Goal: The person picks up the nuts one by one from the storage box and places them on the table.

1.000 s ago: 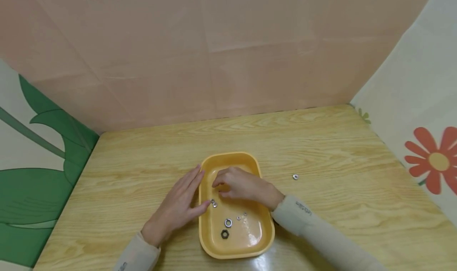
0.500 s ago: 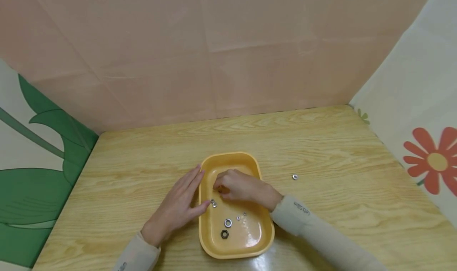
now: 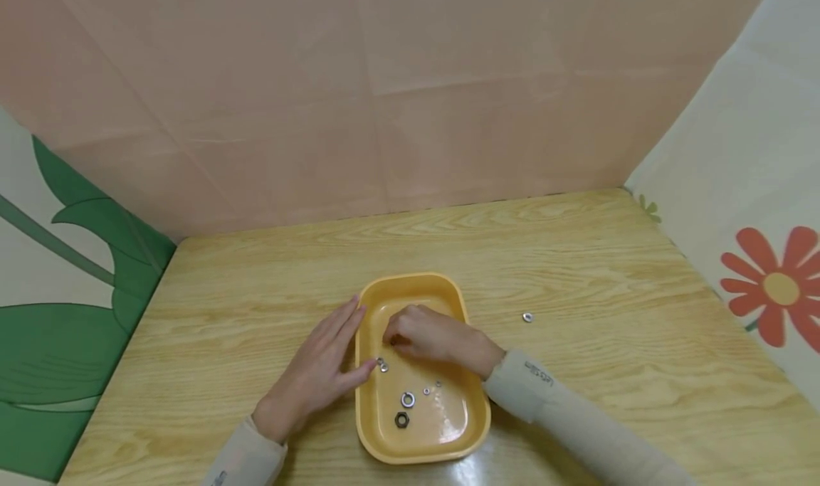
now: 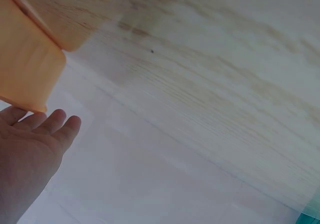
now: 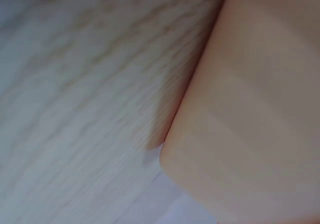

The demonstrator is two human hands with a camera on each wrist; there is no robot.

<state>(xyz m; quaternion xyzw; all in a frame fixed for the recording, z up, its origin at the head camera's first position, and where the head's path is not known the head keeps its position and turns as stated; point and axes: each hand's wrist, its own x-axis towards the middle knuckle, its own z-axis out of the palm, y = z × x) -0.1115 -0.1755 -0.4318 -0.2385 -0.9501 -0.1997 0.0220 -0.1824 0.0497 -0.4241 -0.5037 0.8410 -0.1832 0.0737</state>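
A yellow tray (image 3: 477, 429) stands on the wooden table. My left hand (image 3: 317, 372) rests along its left rim, fingers straight and thumb over the edge; in the left wrist view the fingers of that left hand (image 4: 37, 144) touch the tray's rim (image 4: 30, 68). My right hand (image 3: 426, 333) reaches inside the tray's far half, fingers curled down near the floor; what lies between the fingertips is hidden. Just below are two small metal nuts (image 3: 384, 367). Nearer me lie a dark hex nut (image 3: 401, 420), a silver ring-shaped washer (image 3: 408, 400) and tiny metal rings (image 3: 426, 391).
A single silver nut (image 3: 528, 317) lies on the wooden table (image 3: 576, 258) to the right of the tray. A pink sheet (image 3: 384, 116) rises behind the table, and patterned sheets stand at both sides. The right wrist view shows mostly the tray's outer wall (image 5: 240, 124).
The right hand's fingers and thumb, spread apart a second ago, have drawn together over the tray floor. My left hand stays in place on the rim.
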